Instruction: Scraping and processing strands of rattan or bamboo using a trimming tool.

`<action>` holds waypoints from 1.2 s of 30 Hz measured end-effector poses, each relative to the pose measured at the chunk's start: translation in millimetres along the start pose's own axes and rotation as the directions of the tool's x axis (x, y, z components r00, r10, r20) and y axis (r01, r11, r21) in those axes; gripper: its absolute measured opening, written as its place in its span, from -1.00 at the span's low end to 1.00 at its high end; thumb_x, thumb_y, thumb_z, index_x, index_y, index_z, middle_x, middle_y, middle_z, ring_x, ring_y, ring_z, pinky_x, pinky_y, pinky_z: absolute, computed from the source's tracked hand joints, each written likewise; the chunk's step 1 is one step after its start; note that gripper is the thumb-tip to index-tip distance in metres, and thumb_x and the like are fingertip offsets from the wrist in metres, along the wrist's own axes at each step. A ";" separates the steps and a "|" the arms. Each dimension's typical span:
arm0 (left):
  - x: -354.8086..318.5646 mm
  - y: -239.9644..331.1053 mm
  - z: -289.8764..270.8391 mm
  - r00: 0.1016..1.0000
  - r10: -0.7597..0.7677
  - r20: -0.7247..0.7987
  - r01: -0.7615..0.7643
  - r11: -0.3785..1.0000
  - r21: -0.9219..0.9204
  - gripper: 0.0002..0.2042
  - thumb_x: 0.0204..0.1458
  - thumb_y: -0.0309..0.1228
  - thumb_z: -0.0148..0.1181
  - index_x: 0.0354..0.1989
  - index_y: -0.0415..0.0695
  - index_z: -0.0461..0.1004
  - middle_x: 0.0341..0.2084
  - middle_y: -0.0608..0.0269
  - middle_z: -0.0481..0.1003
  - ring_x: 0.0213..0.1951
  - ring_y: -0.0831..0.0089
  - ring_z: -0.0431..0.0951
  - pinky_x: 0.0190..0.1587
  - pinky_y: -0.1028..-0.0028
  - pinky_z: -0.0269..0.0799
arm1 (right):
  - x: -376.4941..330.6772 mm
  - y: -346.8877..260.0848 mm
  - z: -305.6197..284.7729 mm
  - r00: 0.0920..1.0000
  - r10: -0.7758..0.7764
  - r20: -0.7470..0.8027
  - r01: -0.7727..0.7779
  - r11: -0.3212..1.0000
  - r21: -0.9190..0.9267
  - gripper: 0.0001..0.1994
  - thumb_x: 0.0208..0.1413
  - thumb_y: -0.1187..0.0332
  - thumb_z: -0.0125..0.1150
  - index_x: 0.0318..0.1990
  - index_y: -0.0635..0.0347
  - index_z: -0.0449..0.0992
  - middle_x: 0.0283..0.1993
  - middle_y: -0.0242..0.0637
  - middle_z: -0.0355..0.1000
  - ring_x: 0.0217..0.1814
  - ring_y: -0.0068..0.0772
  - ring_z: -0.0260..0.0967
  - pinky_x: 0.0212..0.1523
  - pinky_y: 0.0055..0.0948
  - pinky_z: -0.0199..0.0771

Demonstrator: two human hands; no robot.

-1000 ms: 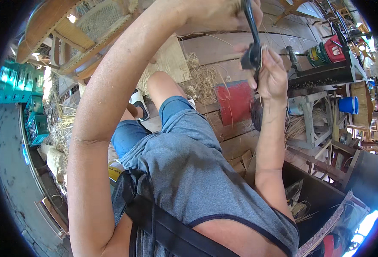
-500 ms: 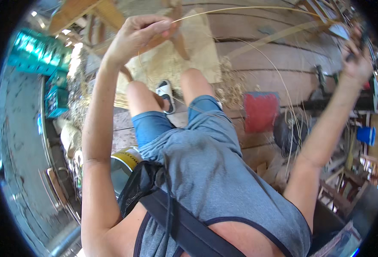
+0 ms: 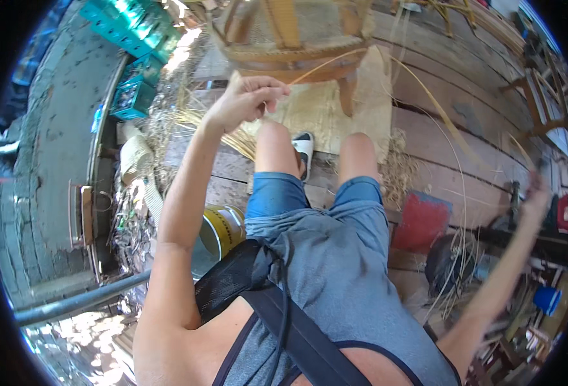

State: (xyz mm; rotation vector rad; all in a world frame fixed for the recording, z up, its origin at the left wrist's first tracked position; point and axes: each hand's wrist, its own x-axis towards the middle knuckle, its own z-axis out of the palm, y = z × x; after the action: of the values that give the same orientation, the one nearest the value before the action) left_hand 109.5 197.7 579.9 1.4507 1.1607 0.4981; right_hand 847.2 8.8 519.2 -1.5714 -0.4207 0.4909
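My left hand (image 3: 245, 100) is raised in front of my left knee, its fingers pinched shut on a thin pale cane strand (image 3: 425, 83). The strand arcs up past the lower rail of a wicker chair frame (image 3: 290, 55) and bends over to the right. My right hand (image 3: 536, 192) is stretched far out to the right, blurred, fingers closed, with the strand's other end leading toward it. I sit in blue shorts, and a white sandal (image 3: 303, 149) shows between my knees.
The chair stands on a plywood sheet (image 3: 325, 109) over wooden planks. A yellow tin (image 3: 223, 226) sits by my left thigh and a red box (image 3: 422, 222) by my right. Loose cane coils (image 3: 454, 270) lie at the right, teal crates (image 3: 136, 29) at the upper left.
My left hand has come down from overhead to in front of my knee with the strand. My right arm has swung out and down to the right. The view has tilted down toward the chair.
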 end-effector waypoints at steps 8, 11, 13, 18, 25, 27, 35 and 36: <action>15.9 -11.6 125.8 0.899 -0.048 0.435 0.240 0.885 -0.399 -0.80 0.25 -0.36 0.01 -0.08 -0.16 0.47 -0.65 0.49 0.33 -0.76 0.83 0.15 -0.76 0.79 -0.01 | -336.3 52.7 209.9 0.676 0.303 0.671 -0.600 0.756 0.263 -0.64 0.24 0.15 0.02 0.01 0.25 0.43 -0.19 -0.27 0.51 -0.40 -0.51 0.47 -0.71 -0.64 0.15; 9.8 -15.9 150.5 0.880 -0.049 0.472 0.238 0.906 -0.349 -0.81 0.23 -0.35 0.04 -0.14 -0.17 0.52 -0.64 0.47 0.39 -0.74 0.81 0.20 -0.72 0.77 0.04 | -345.9 45.3 236.8 0.529 0.086 0.844 -0.706 0.596 0.383 -0.62 0.29 0.15 -0.05 -0.02 0.32 0.43 -0.19 -0.07 0.51 -0.61 -0.51 0.36 -0.70 -0.65 0.22; 7.0 -15.0 164.5 0.878 -0.045 0.477 0.213 0.929 -0.303 -0.81 0.21 -0.34 0.07 -0.18 -0.17 0.55 -0.63 0.45 0.44 -0.72 0.80 0.24 -0.69 0.75 0.10 | -331.7 43.3 241.4 0.439 -0.069 0.896 -0.729 0.555 0.400 -0.62 0.30 0.14 -0.08 0.03 0.31 0.37 0.02 0.02 0.44 -0.37 -0.45 0.50 -0.74 -0.71 0.25; 7.1 -23.3 165.3 0.919 -0.017 0.393 0.087 0.983 -0.163 -0.80 0.21 -0.33 0.08 -0.22 -0.20 0.55 -0.58 0.39 0.51 -0.69 0.77 0.30 -0.64 0.72 0.18 | -306.8 6.5 238.9 0.761 0.241 0.602 -0.575 0.678 0.457 -0.64 0.27 0.11 0.00 -0.05 0.26 0.45 -0.35 -0.17 0.51 -0.59 -0.55 0.32 -0.70 -0.67 0.22; -2.5 -61.9 105.4 0.961 -0.080 0.266 0.063 0.996 0.070 -0.76 0.18 -0.26 0.16 -0.23 -0.21 0.56 -0.58 0.36 0.53 -0.64 0.71 0.38 -0.59 0.67 0.30 | -174.5 -16.3 153.3 0.715 -0.222 0.663 -0.537 0.432 0.725 -0.69 0.31 0.37 -0.21 -0.01 0.46 0.36 -0.04 -0.03 0.33 -0.09 -0.29 0.44 -0.59 -0.63 0.41; -8.2 -59.6 96.7 0.964 -0.065 0.258 0.046 0.996 0.077 -0.75 0.17 -0.25 0.18 -0.23 -0.21 0.56 -0.63 0.40 0.50 -0.64 0.71 0.38 -0.60 0.66 0.31 | -155.0 -20.7 145.4 0.741 -0.259 0.620 -0.464 0.469 0.751 -0.69 0.31 0.38 -0.21 0.00 0.49 0.33 -0.02 -0.02 0.30 -0.06 -0.26 0.40 -0.57 -0.63 0.37; -19.6 -57.4 61.1 0.999 0.025 0.028 -0.033 0.948 0.317 -0.83 0.12 -0.39 0.18 -0.33 -0.29 0.53 -0.54 0.33 0.46 -0.60 0.66 0.37 -0.57 0.60 0.33 | -108.0 -37.4 112.8 0.709 -0.338 0.618 -0.511 0.358 0.782 -0.77 0.27 0.39 -0.13 -0.09 0.41 0.35 -0.21 -0.16 0.30 -0.24 -0.36 0.35 -0.62 -0.65 0.34; -26.0 -71.9 49.2 0.999 0.030 -0.036 -0.017 0.950 0.312 -0.81 0.13 -0.37 0.19 -0.33 -0.29 0.51 -0.60 0.37 0.41 -0.59 0.67 0.34 -0.57 0.59 0.30 | -103.8 -32.6 115.7 0.704 -0.360 0.612 -0.502 0.357 0.788 -0.78 0.25 0.40 -0.09 -0.09 0.39 0.36 -0.23 -0.18 0.30 -0.27 -0.37 0.34 -0.62 -0.64 0.35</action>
State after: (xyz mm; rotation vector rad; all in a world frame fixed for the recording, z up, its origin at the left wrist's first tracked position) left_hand 112.8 140.6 509.2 1.7331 1.2986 0.3723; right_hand 697.9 50.9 553.6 -0.1292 -0.4977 1.2057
